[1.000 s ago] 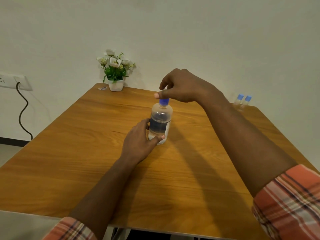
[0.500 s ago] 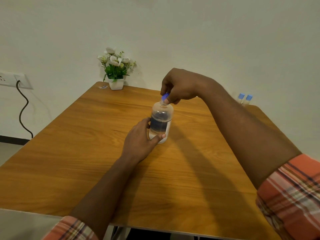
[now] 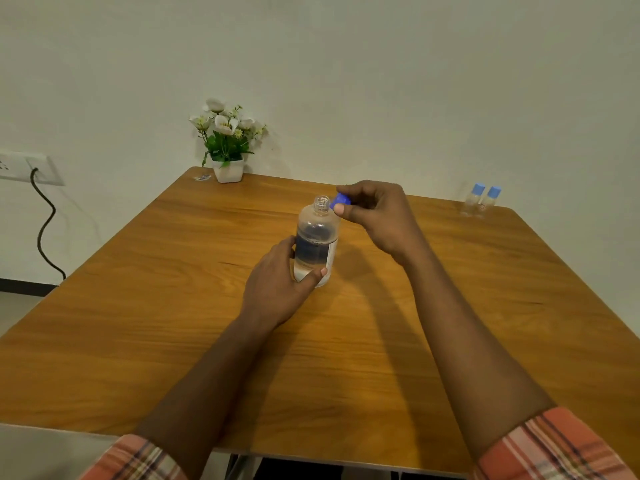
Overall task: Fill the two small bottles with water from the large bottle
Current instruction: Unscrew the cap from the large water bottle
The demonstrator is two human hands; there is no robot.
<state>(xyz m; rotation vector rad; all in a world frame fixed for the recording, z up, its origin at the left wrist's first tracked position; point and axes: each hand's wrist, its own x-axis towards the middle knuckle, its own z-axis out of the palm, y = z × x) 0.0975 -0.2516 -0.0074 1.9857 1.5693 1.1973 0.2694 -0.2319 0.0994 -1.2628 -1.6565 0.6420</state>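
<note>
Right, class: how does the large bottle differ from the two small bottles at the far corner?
The large bottle is open, its cap pinched in the right hand; the small bottles are capped. The left hand grips the large bottle; the small bottles stand untouched. All are clear and upright on the table.
</note>
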